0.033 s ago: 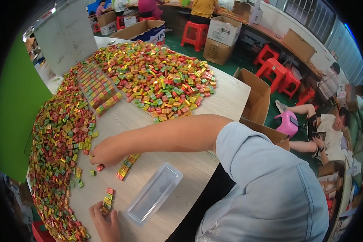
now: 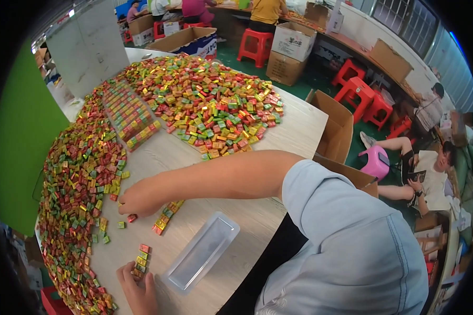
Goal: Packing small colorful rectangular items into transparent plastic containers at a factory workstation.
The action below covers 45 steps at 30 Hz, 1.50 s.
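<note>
Small wrapped candy pieces in red, green, yellow and orange cover the wooden table (image 2: 294,131). My right hand (image 2: 137,201) reaches across to the left, its fingers curled down onto a red piece (image 2: 132,217) at the edge of the left heap (image 2: 79,184). Just right of that hand lies a short lined-up row of pieces (image 2: 167,216). My left hand (image 2: 136,287), at the near edge, pinches the end of another short row (image 2: 141,257). An empty clear plastic tray (image 2: 202,252) lies slantwise between the hands and my body.
A second big heap (image 2: 215,105) fills the far middle of the table, with neatly packed rows (image 2: 129,113) to its left. Open cardboard boxes (image 2: 336,131) stand at the right edge. Red stools (image 2: 360,89), more boxes and other people sit beyond.
</note>
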Tool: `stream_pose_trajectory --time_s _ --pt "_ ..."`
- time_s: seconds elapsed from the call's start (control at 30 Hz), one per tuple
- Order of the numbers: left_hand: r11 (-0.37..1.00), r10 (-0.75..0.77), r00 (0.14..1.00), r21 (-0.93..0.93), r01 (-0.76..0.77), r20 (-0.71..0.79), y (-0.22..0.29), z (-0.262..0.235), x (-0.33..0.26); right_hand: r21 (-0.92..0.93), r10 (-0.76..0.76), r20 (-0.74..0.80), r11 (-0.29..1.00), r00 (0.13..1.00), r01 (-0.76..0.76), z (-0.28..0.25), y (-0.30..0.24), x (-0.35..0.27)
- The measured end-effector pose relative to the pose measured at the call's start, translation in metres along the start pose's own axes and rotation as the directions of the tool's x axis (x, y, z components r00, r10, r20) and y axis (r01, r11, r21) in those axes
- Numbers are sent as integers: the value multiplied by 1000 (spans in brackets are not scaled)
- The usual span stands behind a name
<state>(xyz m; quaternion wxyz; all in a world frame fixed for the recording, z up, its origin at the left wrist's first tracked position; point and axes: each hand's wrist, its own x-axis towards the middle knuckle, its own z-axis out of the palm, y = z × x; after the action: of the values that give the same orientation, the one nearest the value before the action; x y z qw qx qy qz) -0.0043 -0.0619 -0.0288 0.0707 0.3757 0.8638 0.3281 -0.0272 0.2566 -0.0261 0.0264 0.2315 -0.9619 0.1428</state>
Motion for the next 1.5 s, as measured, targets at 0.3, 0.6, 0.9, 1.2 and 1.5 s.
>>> stream_pose_trajectory --time_s 0.3,0.6,0.9,1.2,1.5 --pt "999 19 1000 33 -20 15 11 1 3 -47 -15 82 999 997 19 -4 2 4" --pt "996 -49 999 70 48 19 29 -9 2 101 -127 53 988 990 121 11 10 17" --pt "997 -10 1000 -80 9 -9 12 -9 0 157 -47 46 987 998 39 -34 -33 -16" --pt "999 16 1000 -47 -17 -12 8 -4 2 17 -22 239 1000 971 18 -34 -63 -14" --pt "997 -62 996 -57 58 -60 12 -2 3 44 -19 246 999 969 9 -22 -74 -9"
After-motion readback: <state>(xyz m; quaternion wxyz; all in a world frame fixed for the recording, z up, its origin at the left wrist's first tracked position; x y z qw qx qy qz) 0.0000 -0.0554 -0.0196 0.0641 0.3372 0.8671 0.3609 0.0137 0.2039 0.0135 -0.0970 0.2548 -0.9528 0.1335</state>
